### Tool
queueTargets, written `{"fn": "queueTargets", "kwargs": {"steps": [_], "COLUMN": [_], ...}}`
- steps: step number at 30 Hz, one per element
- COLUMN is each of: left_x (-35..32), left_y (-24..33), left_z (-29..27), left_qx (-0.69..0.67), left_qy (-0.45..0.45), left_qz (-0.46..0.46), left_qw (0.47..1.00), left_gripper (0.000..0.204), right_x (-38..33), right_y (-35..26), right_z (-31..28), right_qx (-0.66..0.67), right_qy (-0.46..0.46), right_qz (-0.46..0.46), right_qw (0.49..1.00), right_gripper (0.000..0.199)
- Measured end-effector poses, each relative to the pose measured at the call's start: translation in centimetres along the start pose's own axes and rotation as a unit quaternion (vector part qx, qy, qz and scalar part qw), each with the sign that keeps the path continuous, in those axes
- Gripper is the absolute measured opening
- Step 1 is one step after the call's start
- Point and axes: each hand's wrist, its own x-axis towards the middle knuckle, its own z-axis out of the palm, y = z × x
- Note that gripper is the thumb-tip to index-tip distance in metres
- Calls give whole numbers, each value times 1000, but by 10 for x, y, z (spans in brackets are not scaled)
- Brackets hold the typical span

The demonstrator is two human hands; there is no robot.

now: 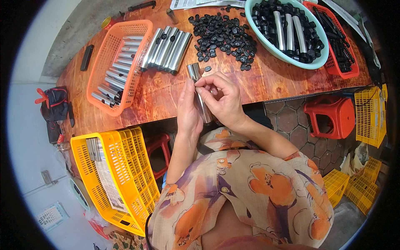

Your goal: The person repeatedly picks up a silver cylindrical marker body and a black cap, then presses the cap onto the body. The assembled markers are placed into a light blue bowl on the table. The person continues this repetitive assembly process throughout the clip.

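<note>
Two hands meet over the near edge of the tabletop (266,83), working one metal tube (199,89). Left hand (188,114) is wrapped around the tube's lower length, holding it nearly upright with the open end tilted away from the person. Right hand (221,98) is pinched narrow at the fingertips against the tube's side just below the mouth; whether a small part sits in that pinch cannot be told.

Judgement: the step looks like fitting or checking an end piece. It would go best with the tube held steady and square, and the pinch close to the rim.

Materials: the tube is polished, round and smooth, likely slippery. A row of like tubes (166,50) lies just beyond, more in the orange mesh basket (118,62). Small black caps (223,35), matt and probably plastic or rubber, lie heaped loose. A pale green bowl (287,31) holds capped tubes. The tabletop is varnished reddish wood.
</note>
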Motion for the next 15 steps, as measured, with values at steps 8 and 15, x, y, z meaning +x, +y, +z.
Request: {"fn": "queueTargets", "kwargs": {"steps": [8,15], "left_x": [-3,-4], "left_y": [0,-2], "left_z": [9,5], "left_qx": [7,55], "left_qy": [19,-13], "left_qz": [-1,28], "left_qw": [1000,998], "left_gripper": [33,31], "right_x": [1,7], "right_y": [4,2], "right_z": [-5,-16], "right_qx": [154,309], "right_qy": [-18,-34], "right_qz": [152,235], "right_qw": [976,921], "right_gripper": [13,22]}}
